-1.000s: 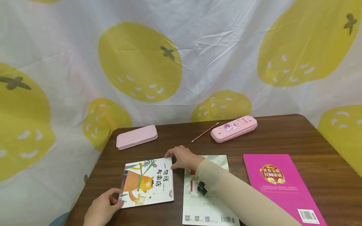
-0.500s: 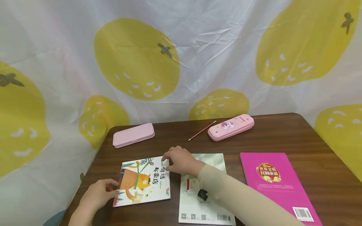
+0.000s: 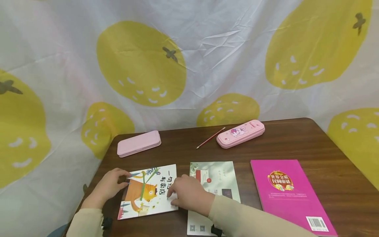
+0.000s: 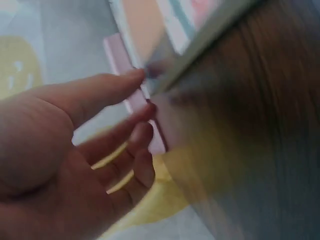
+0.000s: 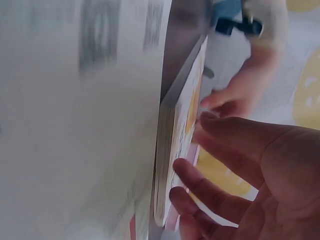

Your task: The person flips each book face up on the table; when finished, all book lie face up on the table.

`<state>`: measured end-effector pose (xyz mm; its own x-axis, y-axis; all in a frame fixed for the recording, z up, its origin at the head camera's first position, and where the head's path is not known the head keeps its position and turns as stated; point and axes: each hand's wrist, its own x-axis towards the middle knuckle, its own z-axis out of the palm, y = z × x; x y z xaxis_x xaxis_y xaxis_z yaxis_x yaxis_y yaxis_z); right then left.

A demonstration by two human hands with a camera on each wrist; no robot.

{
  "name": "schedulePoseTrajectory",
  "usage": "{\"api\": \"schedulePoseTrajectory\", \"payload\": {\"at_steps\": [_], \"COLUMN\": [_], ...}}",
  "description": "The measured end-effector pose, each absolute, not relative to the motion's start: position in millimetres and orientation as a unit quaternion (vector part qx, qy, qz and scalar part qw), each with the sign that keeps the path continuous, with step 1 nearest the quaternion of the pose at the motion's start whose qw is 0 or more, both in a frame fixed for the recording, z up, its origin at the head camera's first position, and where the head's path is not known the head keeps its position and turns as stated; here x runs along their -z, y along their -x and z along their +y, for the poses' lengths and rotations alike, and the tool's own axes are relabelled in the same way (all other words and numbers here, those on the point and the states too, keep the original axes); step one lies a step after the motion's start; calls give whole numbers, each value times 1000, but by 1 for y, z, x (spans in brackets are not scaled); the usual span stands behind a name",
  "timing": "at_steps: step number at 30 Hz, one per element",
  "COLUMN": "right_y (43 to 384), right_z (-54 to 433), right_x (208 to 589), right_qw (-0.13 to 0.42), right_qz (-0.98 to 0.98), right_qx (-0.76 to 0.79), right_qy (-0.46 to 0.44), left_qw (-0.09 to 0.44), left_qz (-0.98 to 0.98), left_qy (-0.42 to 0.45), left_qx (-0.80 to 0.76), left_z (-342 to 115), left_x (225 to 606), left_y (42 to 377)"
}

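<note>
A square picture book [image 3: 142,189] with an orange cat on its white cover lies at the left of the table. At its left edge, near the far corner, is my left hand [image 3: 109,184]; the thumb and fingertips meet the edge in the blurred left wrist view, fingers loosely bent. My right hand [image 3: 190,194] reaches over the book's right edge, fingers spread and relaxed around it. From the right wrist, the book's page edge [image 5: 166,165] shows just beside those fingertips. Under my right forearm lies a pale green book [image 3: 228,177], partly hidden.
A magenta book [image 3: 290,204] lies face down at the right. Toward the back are a plain pink case [image 3: 139,144], a thin red stick [image 3: 211,138] and a pink rabbit pencil case [image 3: 241,134]. A lemon-print curtain [image 3: 142,62] hangs behind the table [image 3: 171,151].
My left hand has moved from the book's near left corner up toward its far left corner. My right hand has come from the far right corner down along the right edge.
</note>
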<state>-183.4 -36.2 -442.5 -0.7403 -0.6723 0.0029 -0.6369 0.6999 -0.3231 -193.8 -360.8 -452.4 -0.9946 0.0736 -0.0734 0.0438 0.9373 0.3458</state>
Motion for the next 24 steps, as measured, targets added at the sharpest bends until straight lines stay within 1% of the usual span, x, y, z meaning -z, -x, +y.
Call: {"api": "schedulePoseTrajectory", "payload": {"at_steps": [2,5,10,13,20,24], "right_y": [176,168,164,165,171,175], "right_z": [-35,-36,-38,-39,-41,-41], "right_x": [444,446,449,452,454,452], "right_qw": [45,24,5,11,29,45], "right_qz": [922,927,933,936,936,935], "right_qx": [134,108,84,84,96,106], "right_qy": [360,360,349,341,337,335], "left_qw": [32,17,33,42,26,26], "left_qz": [982,979,968,964,966,968], "left_qy": [-62,-85,-90,-78,-87,-81], "left_qx": [-175,-186,-231,-251,-240,-235], "left_z": [-362,-366,-369,-369,-370,-370], "left_x": [455,460,466,467,471,472], "left_y": [197,203,211,212,210,210]}}
